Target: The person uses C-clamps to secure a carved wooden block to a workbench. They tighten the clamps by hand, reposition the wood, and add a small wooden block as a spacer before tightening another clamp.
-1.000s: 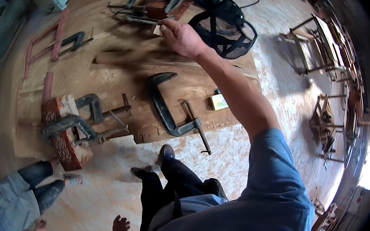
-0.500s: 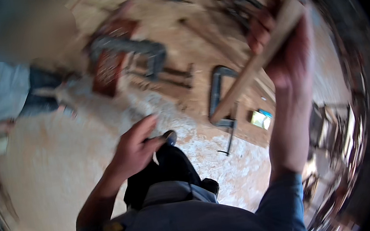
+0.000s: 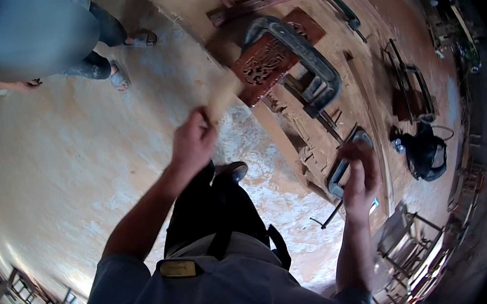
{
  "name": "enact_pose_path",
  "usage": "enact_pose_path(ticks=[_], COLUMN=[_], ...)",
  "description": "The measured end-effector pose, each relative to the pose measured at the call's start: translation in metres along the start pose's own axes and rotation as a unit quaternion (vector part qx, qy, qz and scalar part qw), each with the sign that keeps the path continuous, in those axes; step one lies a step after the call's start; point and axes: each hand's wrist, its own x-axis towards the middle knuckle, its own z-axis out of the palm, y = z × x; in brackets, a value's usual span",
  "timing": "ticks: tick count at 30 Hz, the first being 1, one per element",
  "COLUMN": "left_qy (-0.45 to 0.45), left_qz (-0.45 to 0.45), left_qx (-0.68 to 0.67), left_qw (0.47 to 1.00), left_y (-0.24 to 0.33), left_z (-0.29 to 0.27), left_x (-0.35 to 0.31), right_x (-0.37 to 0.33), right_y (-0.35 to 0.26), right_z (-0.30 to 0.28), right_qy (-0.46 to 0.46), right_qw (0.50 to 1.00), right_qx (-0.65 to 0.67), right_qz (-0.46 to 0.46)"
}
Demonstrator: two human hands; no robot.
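Observation:
My left hand (image 3: 193,143) is closed on a pale wooden stick (image 3: 224,98), which is smeared by motion and points up toward the workbench. Farther right, my right hand (image 3: 360,180) has its fingers bent over a dark G-clamp (image 3: 336,181) at the near end of the bench, and they appear closed on its frame. A larger G-clamp (image 3: 321,68) reaches across a carved reddish-brown wooden panel (image 3: 269,65) at the bench's edge.
The wooden workbench (image 3: 379,82) bears long strips, more clamps (image 3: 347,15) and a black tool or bag (image 3: 425,152). Reddish wooden frames (image 3: 258,5) lie at its far end. Another person's sandalled feet (image 3: 118,76) are at upper left. Stools (image 3: 412,240) stand at lower right.
The wooden stick has passed from my right hand to my left. My right hand has come down onto the small G-clamp. The view has turned, shifting the bench rightward.

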Motion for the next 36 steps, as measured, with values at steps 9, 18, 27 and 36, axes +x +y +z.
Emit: enact_pose_path(ticks=[9, 18, 27, 36], left_qy=[0.031, 0.033, 0.015, -0.005], left_qz=[-0.007, 0.072, 0.102, 0.141], left_qx=[-0.029, -0.102, -0.03, 0.012], left_qw=[0.999, 0.992, 0.994, 0.99], left_y=[-0.085, -0.104, -0.095, -0.091], left_z=[0.029, 0.066, 0.064, 0.056], left_x=[0.114, 0.128, 0.126, 0.126], right_x=[-0.152, -0.185, -0.177, -0.142], right_y=[0.165, 0.203, 0.235, 0.193], right_z=[-0.096, -0.098, -0.113, -0.094], right_qy=[0.184, 0.104, 0.186, 0.24], right_qw=[0.886, 0.844, 0.837, 0.816], right_qx=[-0.243, -0.388, -0.236, -0.072], right_qz=[0.35, 0.355, 0.456, 0.521])
